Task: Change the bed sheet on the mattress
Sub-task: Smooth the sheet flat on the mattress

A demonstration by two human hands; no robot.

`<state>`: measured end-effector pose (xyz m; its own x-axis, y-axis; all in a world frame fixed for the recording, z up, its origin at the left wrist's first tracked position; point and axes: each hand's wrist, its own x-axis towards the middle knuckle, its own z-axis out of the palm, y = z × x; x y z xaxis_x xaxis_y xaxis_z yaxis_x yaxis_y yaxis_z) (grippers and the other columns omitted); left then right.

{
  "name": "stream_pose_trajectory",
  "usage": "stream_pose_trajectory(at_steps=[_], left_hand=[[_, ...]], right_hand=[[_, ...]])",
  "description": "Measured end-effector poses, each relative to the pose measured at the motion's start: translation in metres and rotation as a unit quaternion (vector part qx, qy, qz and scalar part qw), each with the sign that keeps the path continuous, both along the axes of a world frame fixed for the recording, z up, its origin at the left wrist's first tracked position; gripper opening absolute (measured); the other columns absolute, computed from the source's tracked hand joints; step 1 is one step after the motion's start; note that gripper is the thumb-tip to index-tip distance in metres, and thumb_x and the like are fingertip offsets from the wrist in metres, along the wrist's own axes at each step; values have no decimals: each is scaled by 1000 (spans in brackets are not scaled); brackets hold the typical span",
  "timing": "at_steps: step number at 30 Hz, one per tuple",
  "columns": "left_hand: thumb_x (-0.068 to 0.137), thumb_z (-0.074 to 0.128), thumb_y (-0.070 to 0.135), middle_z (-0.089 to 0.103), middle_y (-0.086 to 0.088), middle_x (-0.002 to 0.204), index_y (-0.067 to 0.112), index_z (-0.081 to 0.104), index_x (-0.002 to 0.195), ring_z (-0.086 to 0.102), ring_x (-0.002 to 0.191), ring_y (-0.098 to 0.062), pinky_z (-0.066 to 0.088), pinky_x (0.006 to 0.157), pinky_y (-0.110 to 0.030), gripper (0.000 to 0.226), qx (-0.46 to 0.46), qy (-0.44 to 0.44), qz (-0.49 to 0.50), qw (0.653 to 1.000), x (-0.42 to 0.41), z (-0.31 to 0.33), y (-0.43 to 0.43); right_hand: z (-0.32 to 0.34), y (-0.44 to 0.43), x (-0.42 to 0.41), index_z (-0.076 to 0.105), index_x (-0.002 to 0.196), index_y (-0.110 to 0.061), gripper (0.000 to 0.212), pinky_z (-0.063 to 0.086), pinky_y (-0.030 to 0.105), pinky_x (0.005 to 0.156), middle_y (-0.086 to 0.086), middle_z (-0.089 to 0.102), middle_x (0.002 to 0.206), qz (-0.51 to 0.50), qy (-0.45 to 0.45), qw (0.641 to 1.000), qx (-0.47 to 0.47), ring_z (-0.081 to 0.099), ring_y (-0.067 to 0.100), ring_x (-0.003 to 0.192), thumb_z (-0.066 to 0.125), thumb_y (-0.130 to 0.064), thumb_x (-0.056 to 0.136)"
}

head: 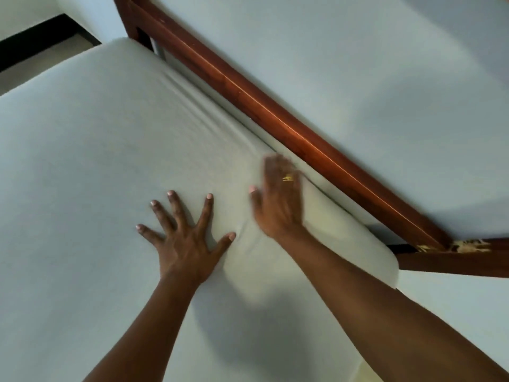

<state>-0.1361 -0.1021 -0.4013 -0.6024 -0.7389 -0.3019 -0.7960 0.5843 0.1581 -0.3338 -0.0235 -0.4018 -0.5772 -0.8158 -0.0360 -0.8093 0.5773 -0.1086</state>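
Counts from the head view:
- 2 hands: left hand (184,238), right hand (278,199), plus 2 bare forearms.
- 1 ring (287,178), on the right hand.
- 1 bed sheet (82,161) and 1 mattress (358,244).
- 2 wooden bed frame rails: long rail (275,117) and short rail (454,261), with 1 chipped corner joint (454,246).
- Fingers: 5 spread on the left hand. The right hand is blurred, so no count.
- 1 floor strip (41,59) and 1 dark skirting band (33,46).

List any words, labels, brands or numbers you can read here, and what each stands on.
None readable: no text shows on the pale fabric-covered mattress, the reddish-brown wooden bed frame or the pale wall.
The gold ring on the right hand is too blurred to show any marking.
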Motion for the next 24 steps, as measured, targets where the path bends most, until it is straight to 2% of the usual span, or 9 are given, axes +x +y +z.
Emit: stream_pose_trajectory(at_steps=[2, 3, 7, 9, 14, 15, 20, 22, 24], left_hand=[[80, 13, 94, -26, -20, 163, 48, -15, 155, -27, 145, -52, 4, 106, -83, 93, -4, 16, -37, 999, -16, -1, 31], [81, 14, 93, -26, -19, 163, 47, -14, 156, -28, 145, -52, 4, 106, -83, 92, -4, 21, -55, 998, -22, -2, 47], [84, 21, 90, -21, -20, 164, 43, -2, 159, -24, 147, -51, 3, 107, -82, 91, 9, 49, -83, 995, -32, -1, 110], [83, 24, 90, -20, -21, 164, 42, 1, 159, -23, 147, -51, 3, 107, -81, 93, 22, 48, -92, 994, -39, 4, 141], [72, 32, 97, -12, -23, 166, 24, 6, 161, -19, 148, -52, 2, 107, -81, 118, 64, 23, -141, 988, -55, 16, 208], [70, 38, 96, -13, -23, 165, 26, 6, 161, -19, 148, -53, 1, 106, -81, 120, 71, 18, -157, 985, -54, 18, 221], [65, 64, 83, -15, -21, 166, 43, 3, 159, -18, 148, -52, 2, 105, -82, 119, 113, 25, -220, 969, -41, 27, 275], [68, 67, 80, -17, -21, 165, 41, 1, 159, -19, 148, -52, 3, 106, -82, 120, 125, 17, -253, 959, -40, 33, 294], [78, 60, 76, -13, -21, 166, 36, 8, 161, -17, 150, -49, 5, 110, -78, 105, 133, 55, -258, 955, -40, 35, 302]], right_hand=[[1, 21, 7, 8, 164, -25, 71, 13, 51, 126, 3, 3, 172, 173, -21, 984, 21, 2, 24, 158, 33, -53, 104], [-4, 39, 0, 8, 164, -30, 69, 15, 51, 125, -1, 3, 172, 174, -16, 984, 30, 2, 22, 158, 32, -56, 104], [-13, 126, -44, 18, 162, -29, 63, 32, 51, 118, 4, 29, 166, -183, -18, 983, 16, 29, 24, 152, 20, -59, 107], [-8, 140, -41, 20, 162, -20, 65, 28, 54, 121, 11, 30, 165, -245, -15, 969, 21, 27, 30, 153, 17, -56, 107], [8, 168, 1, 13, 164, -25, 66, 12, 49, 127, 0, 5, 172, 124, -49, 991, 17, 1, 21, 158, 36, -45, 105], [4, 188, -5, 12, 164, -28, 67, 14, 52, 125, -2, 3, 172, 119, -42, 992, 29, 0, 20, 158, 39, -46, 104], [-1, 247, -36, 21, 161, -20, 74, 32, 50, 118, 8, 30, 164, -230, -36, 972, 20, 32, 29, 149, 26, -64, 103], [3, 241, -33, 21, 161, -11, 74, 27, 50, 121, 14, 27, 165, -199, -39, 979, 16, 28, 32, 151, 29, -57, 104], [4, 251, -29, 18, 162, -14, 69, 17, 51, 125, 11, 15, 170, -43, -39, 998, 17, 12, 28, 157, 38, -47, 106]])
